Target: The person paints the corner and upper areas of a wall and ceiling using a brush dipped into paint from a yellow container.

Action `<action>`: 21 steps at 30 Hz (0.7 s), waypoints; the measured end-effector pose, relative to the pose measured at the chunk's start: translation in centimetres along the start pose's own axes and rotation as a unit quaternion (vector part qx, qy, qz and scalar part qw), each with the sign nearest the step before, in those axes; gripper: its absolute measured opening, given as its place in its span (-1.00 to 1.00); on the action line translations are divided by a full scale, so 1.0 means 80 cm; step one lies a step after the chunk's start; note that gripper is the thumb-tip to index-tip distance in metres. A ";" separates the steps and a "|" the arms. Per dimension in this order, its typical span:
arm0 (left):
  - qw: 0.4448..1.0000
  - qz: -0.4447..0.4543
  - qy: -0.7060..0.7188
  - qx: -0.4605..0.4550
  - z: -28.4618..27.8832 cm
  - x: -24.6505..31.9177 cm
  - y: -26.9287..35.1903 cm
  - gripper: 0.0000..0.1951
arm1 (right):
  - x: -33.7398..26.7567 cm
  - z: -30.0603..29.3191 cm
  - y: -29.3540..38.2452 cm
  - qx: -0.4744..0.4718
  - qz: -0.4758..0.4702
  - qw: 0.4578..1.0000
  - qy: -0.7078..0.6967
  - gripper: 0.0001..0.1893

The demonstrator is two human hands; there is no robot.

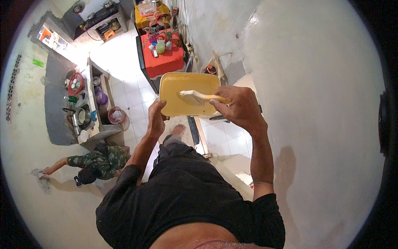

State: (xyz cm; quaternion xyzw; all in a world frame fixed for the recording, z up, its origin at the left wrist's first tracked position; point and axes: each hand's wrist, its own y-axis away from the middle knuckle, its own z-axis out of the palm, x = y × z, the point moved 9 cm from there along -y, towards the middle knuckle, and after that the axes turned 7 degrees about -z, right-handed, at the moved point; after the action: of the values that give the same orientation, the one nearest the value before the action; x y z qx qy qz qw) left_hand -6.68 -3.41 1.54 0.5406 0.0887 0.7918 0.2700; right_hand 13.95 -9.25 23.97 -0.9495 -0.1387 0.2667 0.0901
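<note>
My left hand (157,116) grips the lower left corner of a shallow yellow tray (174,82) with rounded corners, thumb over the rim. My right hand (238,107), over the tray's right edge, holds a paintbrush (202,96) by its yellowish handle. The brush's whitish end lies over the middle of the tray; whether it touches the bottom I cannot tell. A thin coat of something yellowish seems to cover the inside of the tray. Close on the right rises a pale, smooth wall (323,109).
A co-worker (99,162) in a camouflage shirt reaches to a patch on the left wall. Dishes crowd a counter (96,119) at left. Ahead stands a table with a red cloth (169,62), bearing bottles and cups. My bare foot (178,129) rests on a narrow surface above white floor tiles (133,109).
</note>
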 end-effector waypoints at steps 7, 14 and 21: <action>1.000 0.016 -0.011 0.010 0.000 -0.016 0.030 -0.55 | 0.014 -0.020 0.032 0.044 0.069 0.996 -0.035 -0.80; 1.000 0.026 0.009 -0.005 -0.001 -0.037 0.034 -0.62 | 0.019 -0.022 0.049 0.098 0.027 0.995 0.019 -0.79; 0.999 -0.009 0.014 0.044 -0.026 -0.087 0.036 -0.69 | 0.032 0.013 0.073 0.040 0.031 0.995 0.092 -0.77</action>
State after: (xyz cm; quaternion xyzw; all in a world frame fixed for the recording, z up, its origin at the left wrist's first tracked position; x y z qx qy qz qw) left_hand -7.63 -9.12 -3.67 0.5403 0.1317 0.7920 0.2520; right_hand 16.76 -13.90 20.43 -0.9695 -0.0898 0.1863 0.1317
